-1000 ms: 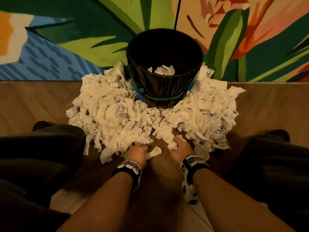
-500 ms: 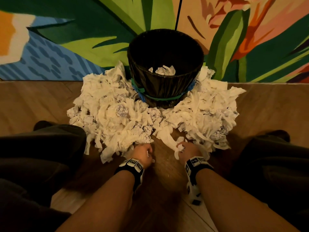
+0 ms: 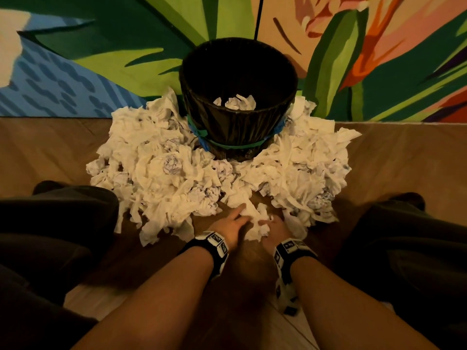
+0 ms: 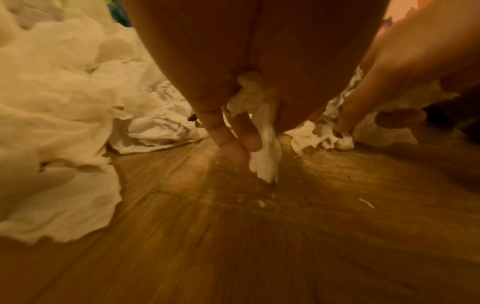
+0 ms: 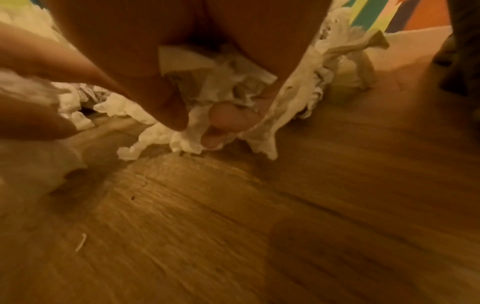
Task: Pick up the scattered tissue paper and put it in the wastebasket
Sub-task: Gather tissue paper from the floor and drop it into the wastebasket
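A black wastebasket [image 3: 240,127] stands against the wall with a few crumpled tissues [image 3: 235,102] inside. White tissue paper is heaped on the floor round its base, to the left [image 3: 156,173] and to the right [image 3: 303,168]. My left hand [image 3: 236,218] and right hand [image 3: 272,224] meet at a clump of tissue [image 3: 255,224] on the floor in front of the basket. The left hand [image 4: 241,144] pinches a strip of tissue [image 4: 266,162] while its fingers reach into the clump. My right hand [image 5: 205,123] curls thumb and fingers round a wad of tissue [image 5: 221,88].
My legs in dark trousers lie on both sides, left [image 3: 58,223] and right [image 3: 404,236]. A painted mural wall [image 3: 101,59] rises right behind the basket. Bare wooden floor [image 3: 242,286] with small paper crumbs lies under my forearms.
Both hands have drawn together from about a hand's width apart. The left hand has shifted right and forward, stretching its fingers onto the clump beside the right hand.
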Demonstrator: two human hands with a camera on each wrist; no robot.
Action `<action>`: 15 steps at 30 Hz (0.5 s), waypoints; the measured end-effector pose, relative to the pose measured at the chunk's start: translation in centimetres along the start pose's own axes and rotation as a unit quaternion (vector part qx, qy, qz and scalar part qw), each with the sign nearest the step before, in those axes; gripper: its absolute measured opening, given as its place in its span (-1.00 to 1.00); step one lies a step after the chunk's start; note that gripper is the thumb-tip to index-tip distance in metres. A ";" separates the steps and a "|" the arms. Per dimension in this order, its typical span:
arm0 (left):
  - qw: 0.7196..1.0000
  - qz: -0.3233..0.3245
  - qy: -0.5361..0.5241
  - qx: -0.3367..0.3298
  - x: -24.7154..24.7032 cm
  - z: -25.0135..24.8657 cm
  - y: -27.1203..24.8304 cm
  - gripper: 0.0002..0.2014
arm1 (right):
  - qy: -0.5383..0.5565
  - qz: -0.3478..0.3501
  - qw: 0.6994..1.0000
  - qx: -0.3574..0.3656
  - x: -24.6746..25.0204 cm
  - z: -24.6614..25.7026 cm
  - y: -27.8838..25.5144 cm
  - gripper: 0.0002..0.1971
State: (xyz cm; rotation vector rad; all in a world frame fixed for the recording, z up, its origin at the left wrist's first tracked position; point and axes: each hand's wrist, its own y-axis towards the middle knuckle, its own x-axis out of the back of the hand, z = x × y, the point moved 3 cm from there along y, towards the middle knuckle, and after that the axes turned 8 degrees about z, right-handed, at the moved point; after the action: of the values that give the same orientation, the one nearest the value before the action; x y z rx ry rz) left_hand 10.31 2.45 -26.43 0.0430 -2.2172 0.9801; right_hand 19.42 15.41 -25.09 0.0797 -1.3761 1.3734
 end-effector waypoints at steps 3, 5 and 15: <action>0.999 0.025 0.018 0.012 -0.5 -0.2 1.3 -0.12 | 0.014 -0.011 0.999 0.034 0.8 0.8 -0.4 -0.60; 0.999 0.011 0.027 0.028 -1.1 0.2 1.7 -0.20 | 0.041 -0.031 0.999 0.005 1.6 0.9 -0.4 -0.64; 0.994 -0.099 -0.022 0.039 -2.1 3.0 -0.5 -0.64 | 0.342 -0.130 0.930 -0.043 4.5 1.3 -1.4 -0.75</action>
State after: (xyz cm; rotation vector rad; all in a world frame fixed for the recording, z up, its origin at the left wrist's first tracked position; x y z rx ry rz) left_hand 10.25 -0.41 -28.80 0.3166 -2.1648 0.9619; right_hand 17.98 16.82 -20.63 -0.2496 -0.7963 0.9768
